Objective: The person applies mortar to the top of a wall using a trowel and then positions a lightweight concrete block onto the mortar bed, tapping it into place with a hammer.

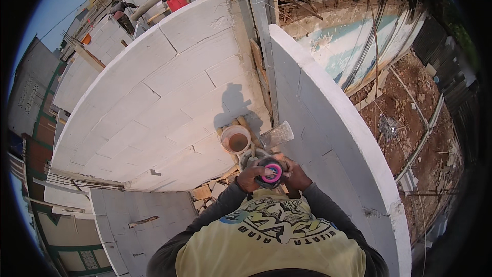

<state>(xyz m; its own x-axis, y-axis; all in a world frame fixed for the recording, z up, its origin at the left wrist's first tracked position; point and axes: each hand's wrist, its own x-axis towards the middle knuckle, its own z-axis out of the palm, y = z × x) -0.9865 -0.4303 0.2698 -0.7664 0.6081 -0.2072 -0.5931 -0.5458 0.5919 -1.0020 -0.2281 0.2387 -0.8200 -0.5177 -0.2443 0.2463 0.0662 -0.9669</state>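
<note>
Both my hands meet in front of my chest around a small round object with a pink ring and dark centre [272, 172]. My left hand [252, 177] cups it from the left and my right hand [293, 173] from the right. What kind of object it is I cannot tell. Just beyond it, a round bucket [236, 140] with brownish contents sits on wooden scaffolding pieces in the corner where two white block walls meet. A trowel blade [277, 135] lies beside the bucket.
A tall white block wall [164, 87] stands on the left, another white wall [333, 138] runs on the right. Red earth with rods and debris [410, 123] lies far below right. Another person [123, 15] works at the top left. Wood scraps [207, 192] lie below.
</note>
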